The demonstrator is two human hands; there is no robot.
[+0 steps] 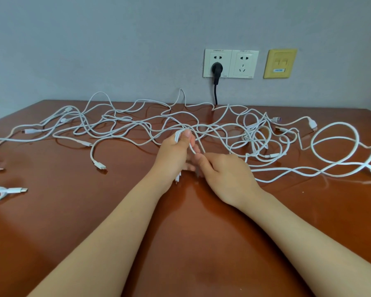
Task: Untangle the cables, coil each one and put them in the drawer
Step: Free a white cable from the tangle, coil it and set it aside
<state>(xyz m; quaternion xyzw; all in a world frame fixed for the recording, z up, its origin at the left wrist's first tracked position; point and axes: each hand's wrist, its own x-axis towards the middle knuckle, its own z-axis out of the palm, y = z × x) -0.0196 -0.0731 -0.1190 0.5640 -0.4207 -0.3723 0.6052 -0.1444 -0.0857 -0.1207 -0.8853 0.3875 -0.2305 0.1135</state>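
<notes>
White, limp and light, the cables (252, 136) sprawl tangled across the table (180, 243). Your left hand (175, 156) grips a bundle of loops (178, 133), and your right hand (225, 174) pinches one strand (192, 149) beside it. They are probably slippery, so hold near the plugs and pull gently.

Both my forearms (116, 232) are bare and smooth right up to the wrists, my left hand (174, 153) and right hand (227, 174) are bare as well, and my left thumbnail (187, 133) is short and rounded.
</notes>
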